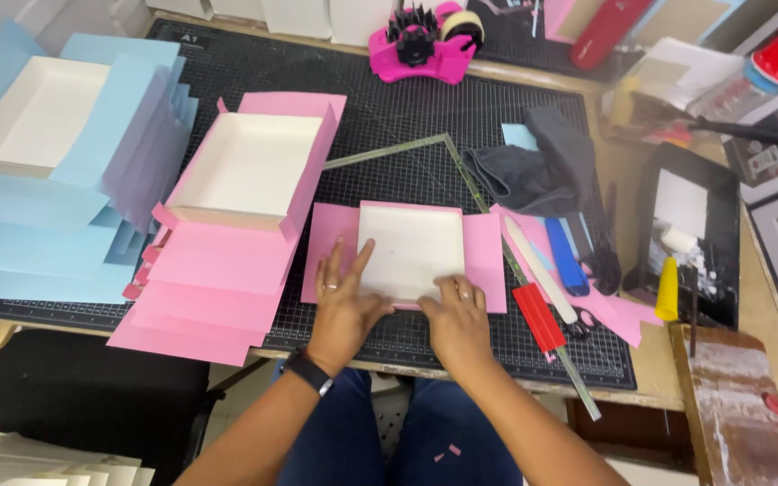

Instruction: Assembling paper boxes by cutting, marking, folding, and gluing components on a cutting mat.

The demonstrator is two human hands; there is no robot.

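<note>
left hand (342,301) flat on the white tray (411,250), fingers (359,261) spread wide, 2 of them lying over the tray's left-near corner. holding nothing, just pressing down. watch band on that wrist.

right hand (457,317) at the tray's near edge, fingers curled narrow and bunched, tips pressing the near rim where the pink sheet (483,256) wraps up. can't tell if it pinches the paper flap or only pushes on it.

tray sits on the pink sheet, on the cutting mat (389,117), directly ahead of both hands. its near edge runs left-right just beyond the fingertips; pink shows on both sides, left and right of the fingers. both hands touch it, left reaches further in, right stays at the edge.

around:
- left of the left fingers: pink stack (213,288) with 1 finished pink tray (249,171) on top, further left a blue stack (65,225) with another tray
- right of the right fingers: steel ruler (578,382), red knife (538,317), white folder tool (538,270), blue tool (565,256), all near, none touched
- beyond the fingers: grey cloth (533,166), pink tape dispenser (425,45), well apart
- far right: black glue tray (691,234) on the tabletop (650,369)
</note>
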